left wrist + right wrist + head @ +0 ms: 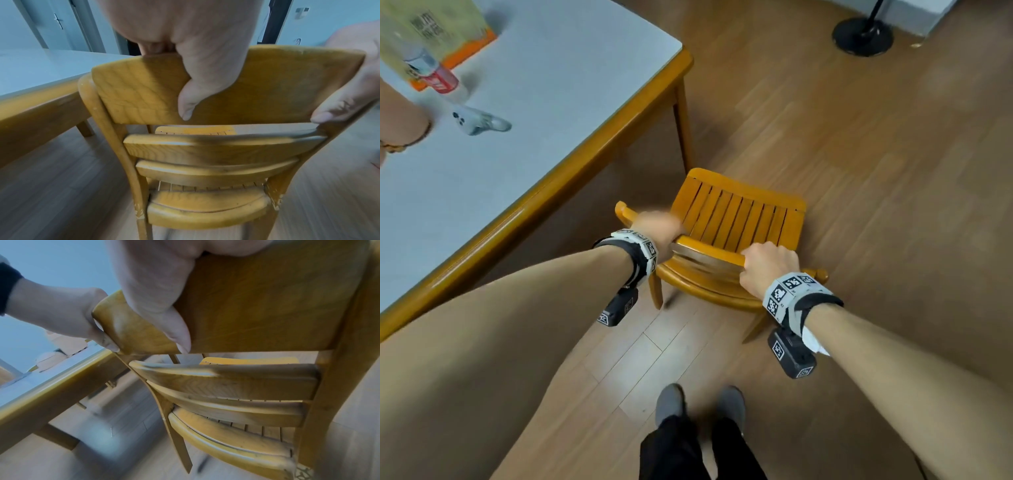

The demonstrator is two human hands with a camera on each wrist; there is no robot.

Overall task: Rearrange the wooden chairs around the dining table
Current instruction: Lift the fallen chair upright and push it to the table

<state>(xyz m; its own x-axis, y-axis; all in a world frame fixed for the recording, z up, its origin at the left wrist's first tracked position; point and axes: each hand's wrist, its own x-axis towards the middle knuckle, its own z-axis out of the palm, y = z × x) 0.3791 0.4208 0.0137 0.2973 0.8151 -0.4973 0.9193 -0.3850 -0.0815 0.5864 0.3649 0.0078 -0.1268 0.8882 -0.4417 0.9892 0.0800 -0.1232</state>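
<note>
A yellow wooden chair [739,212] with a slatted seat stands on the floor beside the corner of the dining table [571,157]. Both hands grip its top back rail [287,84]. My left hand [657,229] holds the rail's left end, thumb down the back face [195,91]. My right hand [770,267] holds the right end, thumb on the back face [174,324], fingers over the top. The chair [257,382] faces away from me, its seat just outside the table corner. In the wrist views the floor is blurred.
The table has a pale top with a wooden rim and a leg [683,120] close to the chair's front left. On it lie a white controller [479,121], a bottle [438,75] and a box [448,31]. Another person's arm [397,120] rests at far left. A black stand base [863,36] is far right.
</note>
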